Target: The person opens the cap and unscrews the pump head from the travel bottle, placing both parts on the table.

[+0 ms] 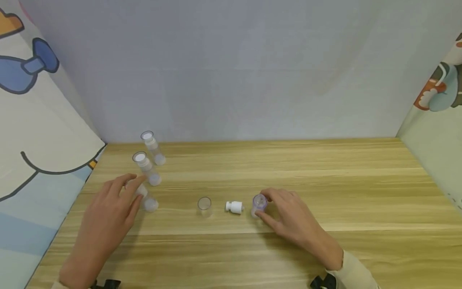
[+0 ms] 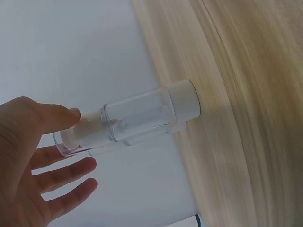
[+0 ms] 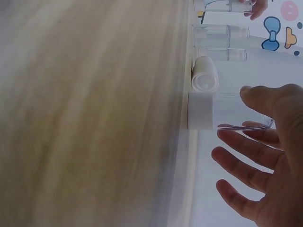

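My left hand (image 1: 108, 210) is at the nearest of three upright clear pump bottles, its thumb and index finger pinching the top. In the left wrist view this bottle (image 2: 142, 113) has a white base and a white pump under a clear cap. My right hand (image 1: 294, 218) holds an open clear bottle body (image 1: 259, 203) between thumb and index finger, the other fingers spread. That body's white base (image 3: 200, 111) stands on the table. Left of it lies a white pump head (image 1: 235, 207) on its side. A loose clear cap (image 1: 204, 205) stands further left.
Two more capped pump bottles, a middle one (image 1: 147, 166) and a far one (image 1: 154, 148), stand in a row behind the left hand's bottle. The wooden table (image 1: 325, 176) meets a pale back wall (image 1: 252, 80), with printed cartoon panels at both sides.
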### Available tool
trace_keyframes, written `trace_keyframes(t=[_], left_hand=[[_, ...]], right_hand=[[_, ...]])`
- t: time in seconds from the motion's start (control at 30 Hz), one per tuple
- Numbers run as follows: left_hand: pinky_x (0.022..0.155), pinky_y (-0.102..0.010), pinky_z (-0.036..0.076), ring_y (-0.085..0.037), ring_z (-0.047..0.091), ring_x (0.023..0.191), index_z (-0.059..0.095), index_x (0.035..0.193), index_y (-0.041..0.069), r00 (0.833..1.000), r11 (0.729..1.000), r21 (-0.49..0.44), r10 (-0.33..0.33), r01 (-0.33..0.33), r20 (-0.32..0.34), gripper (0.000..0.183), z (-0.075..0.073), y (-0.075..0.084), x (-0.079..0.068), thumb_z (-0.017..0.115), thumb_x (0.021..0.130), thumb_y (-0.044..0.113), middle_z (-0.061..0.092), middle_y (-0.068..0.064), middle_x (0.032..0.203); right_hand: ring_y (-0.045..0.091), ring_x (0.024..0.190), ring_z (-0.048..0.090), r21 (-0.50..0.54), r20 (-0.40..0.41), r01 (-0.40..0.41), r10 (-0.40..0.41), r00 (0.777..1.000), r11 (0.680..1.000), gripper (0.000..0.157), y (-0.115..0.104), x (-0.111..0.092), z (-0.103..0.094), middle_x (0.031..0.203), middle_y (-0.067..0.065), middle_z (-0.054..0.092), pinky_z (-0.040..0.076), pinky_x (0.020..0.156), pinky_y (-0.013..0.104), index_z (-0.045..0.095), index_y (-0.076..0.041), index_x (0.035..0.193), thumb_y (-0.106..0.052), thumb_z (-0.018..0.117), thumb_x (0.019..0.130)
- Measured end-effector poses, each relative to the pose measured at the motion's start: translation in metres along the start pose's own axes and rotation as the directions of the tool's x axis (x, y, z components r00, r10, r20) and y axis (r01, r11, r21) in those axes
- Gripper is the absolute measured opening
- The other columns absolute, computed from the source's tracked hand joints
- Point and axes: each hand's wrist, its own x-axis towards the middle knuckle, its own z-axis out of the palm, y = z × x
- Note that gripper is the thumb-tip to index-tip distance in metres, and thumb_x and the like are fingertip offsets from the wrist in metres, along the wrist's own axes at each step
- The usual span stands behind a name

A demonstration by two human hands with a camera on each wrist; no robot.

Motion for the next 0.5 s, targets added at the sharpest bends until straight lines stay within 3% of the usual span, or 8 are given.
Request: trace_keyframes(t=[0.23,0.5], left_hand=[[0.074,-0.055,0.056,-0.043,0.063,0.102,0.066,0.132,0.005,1.000,0.999,-0.041,0.000,0.000,-0.003,0.059,0.0033,-0.0017,0.0013,0.086,0.077,-0.003,0.065,-0.021,0.122],[0.075,-0.054,0.057,-0.040,0.062,0.101,0.066,0.132,0.004,0.999,0.995,-0.098,-0.034,0.036,0.016,0.057,0.0032,-0.0009,0.0007,0.085,0.079,-0.006,0.064,-0.021,0.120]], right_hand=[[0.017,0.095,0.072,0.039,0.002,-0.009,0.008,1.000,0.999,0.041,0.0010,0.0007,0.0011,0.105,-0.001,0.075,0.061,0.090,0.043,0.067,-0.009,0.121,-0.029,0.084,0.089],[0.018,0.098,0.071,0.123,0.049,-0.090,0.084,0.995,0.988,0.048,-0.0009,-0.0013,0.0008,0.108,0.002,0.075,0.061,0.086,0.039,0.060,-0.008,0.131,-0.027,0.081,0.092]])
